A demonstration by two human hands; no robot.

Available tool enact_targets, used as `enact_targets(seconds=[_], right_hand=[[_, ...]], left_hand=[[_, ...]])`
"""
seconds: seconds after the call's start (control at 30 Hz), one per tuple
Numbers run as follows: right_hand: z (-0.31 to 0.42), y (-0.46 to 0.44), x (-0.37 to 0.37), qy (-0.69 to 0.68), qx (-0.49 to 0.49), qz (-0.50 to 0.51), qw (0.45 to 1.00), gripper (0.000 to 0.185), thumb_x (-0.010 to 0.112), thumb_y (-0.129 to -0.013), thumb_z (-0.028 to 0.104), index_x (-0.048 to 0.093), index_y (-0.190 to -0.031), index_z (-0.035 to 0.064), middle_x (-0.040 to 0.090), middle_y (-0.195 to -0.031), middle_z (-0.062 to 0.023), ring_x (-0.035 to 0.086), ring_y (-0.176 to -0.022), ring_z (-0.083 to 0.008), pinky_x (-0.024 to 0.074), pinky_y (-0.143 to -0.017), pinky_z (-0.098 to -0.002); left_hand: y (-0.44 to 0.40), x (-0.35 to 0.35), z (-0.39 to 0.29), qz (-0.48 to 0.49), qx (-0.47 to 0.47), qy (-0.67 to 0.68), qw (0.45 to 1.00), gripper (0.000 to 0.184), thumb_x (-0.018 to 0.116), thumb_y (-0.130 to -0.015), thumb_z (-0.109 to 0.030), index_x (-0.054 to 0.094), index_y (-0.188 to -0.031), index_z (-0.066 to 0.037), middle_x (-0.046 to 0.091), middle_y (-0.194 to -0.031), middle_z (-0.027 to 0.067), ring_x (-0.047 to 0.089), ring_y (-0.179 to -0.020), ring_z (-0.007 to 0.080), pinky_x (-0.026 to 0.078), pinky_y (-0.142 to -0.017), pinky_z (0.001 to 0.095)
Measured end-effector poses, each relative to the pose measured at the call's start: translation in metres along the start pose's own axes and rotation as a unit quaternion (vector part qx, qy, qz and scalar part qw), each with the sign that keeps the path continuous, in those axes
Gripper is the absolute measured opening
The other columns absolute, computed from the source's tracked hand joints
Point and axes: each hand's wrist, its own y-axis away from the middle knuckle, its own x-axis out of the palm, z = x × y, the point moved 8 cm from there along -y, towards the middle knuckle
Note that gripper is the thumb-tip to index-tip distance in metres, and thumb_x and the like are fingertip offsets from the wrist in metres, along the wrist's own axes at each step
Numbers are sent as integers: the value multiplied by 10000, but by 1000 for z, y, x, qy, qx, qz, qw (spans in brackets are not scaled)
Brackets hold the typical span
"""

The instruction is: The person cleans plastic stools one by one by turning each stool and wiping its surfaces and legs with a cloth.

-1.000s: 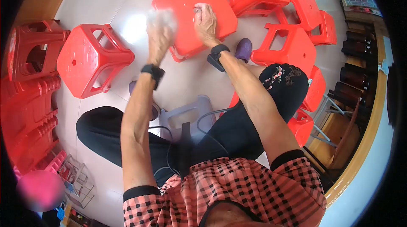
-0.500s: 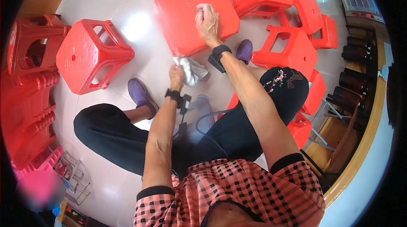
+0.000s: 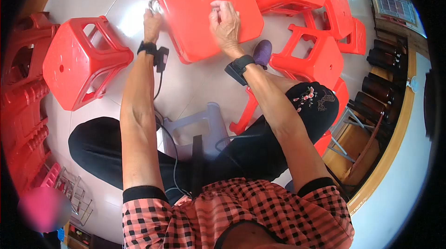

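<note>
A red plastic stool (image 3: 195, 12) stands in front of me with its square seat facing up. My left hand (image 3: 152, 27) is at the seat's left edge, closed on a whitish cloth (image 3: 154, 4) that is mostly hidden by the fingers. My right hand (image 3: 226, 25) rests on the right part of the seat, fingers loosely bent and a little apart, with nothing seen in it. Both wrists wear black bands with small dark boxes.
Another red stool (image 3: 67, 63) stands tilted-looking at left, beside stacked red stools (image 3: 23, 123). Several more red stools (image 3: 316, 58) crowd the right side. A pale grey-blue stool (image 3: 204, 123) is under me, and a cable (image 3: 173, 137) hangs by my left arm.
My left hand has carried the cloth from the stool's near edge up and left to its left edge. My right hand stays on the seat, nearly unmoved.
</note>
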Motion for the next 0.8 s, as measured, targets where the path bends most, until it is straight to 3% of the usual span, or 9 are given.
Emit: enact_targets(seconds=[0.03, 0.1, 0.23, 0.37, 0.4, 0.5, 0.53, 0.73, 0.8], right_hand=[[1, 2, -1, -2, 2, 2, 1000, 181, 564, -800, 28, 547, -971, 85, 584, -881, -74, 577, -856, -270, 394, -735, -417], [2, 2, -2, -1, 1, 1, 1000, 176, 566, -802, 31, 549, -969, 85, 587, -884, -76, 578, -859, -272, 396, -739, -419], [4, 1, -3, -1, 3, -2, 1000, 171, 569, -801, 32, 550, -964, 84, 592, -888, -79, 583, -870, -276, 400, -747, -426], [1, 1, -3, 3, -12, -21, 1000, 170, 580, -799, 43, 558, -962, 88, 591, -861, -65, 586, -807, -257, 407, -733, -416], [2, 0, -4, 10, -19, -28, 999, 175, 587, -797, 46, 565, -965, 92, 593, -851, -54, 586, -759, -235, 409, -718, -398], [1, 0, -4, 19, -17, -29, 999, 173, 599, -796, 60, 573, -963, 98, 594, -838, -43, 589, -729, -210, 413, -705, -385], [1, 0, -3, 21, -14, -26, 999, 170, 602, -795, 66, 573, -960, 99, 593, -837, -44, 591, -738, -210, 413, -706, -387], [4, -1, -11, 11, -4, 14, 1000, 133, 639, -780, 111, 575, -896, 107, 605, -854, -57, 602, -838, -263, 434, -756, -426], [12, -1, -15, -93, 78, 145, 982, 125, 635, -821, 158, 587, -921, 98, 627, -919, -71, 613, -895, -259, 457, -787, -402]], left_hand=[[18, 10, -2, 57, -48, -64, 995, 242, 536, -813, -125, 501, -983, 43, 517, -909, 169, 533, -792, 232, 462, -675, 382], [37, 10, 40, 29, 94, -229, 969, 283, 535, -808, -112, 506, -1043, 43, 501, -1014, 221, 507, -933, 309, 434, -826, 441], [120, 21, -18, 21, 198, -250, 947, 302, 530, -811, -109, 503, -1065, 53, 463, -1094, 279, 453, -1051, 386, 405, -891, 475], [129, 1, 15, 61, -52, -230, 970, 314, 549, -806, -153, 493, -1011, 77, 520, -1044, 294, 537, -920, 396, 466, -804, 467], [128, -3, 23, 54, -34, -221, 973, 326, 571, -799, -185, 496, -972, 80, 579, -937, 272, 583, -782, 406, 490, -716, 474], [142, -8, 38, 106, -146, -228, 957, 324, 588, -787, -195, 515, -955, 72, 617, -851, 257, 613, -745, 420, 500, -702, 482], [148, -5, 32, 169, -127, -344, 915, 297, 596, -778, -197, 545, -936, 50, 632, -783, 230, 638, -719, 370, 511, -709, 459], [208, 27, -33, 371, -135, -249, 884, 239, 625, -788, -196, 633, -916, 6, 613, -773, 58, 559, -735, 157, 457, -678, 311], [222, 36, -95, 409, -139, -180, 884, 251, 593, -846, -152, 641, -1043, -3, 643, -855, 37, 574, -802, 121, 463, -743, 275]])
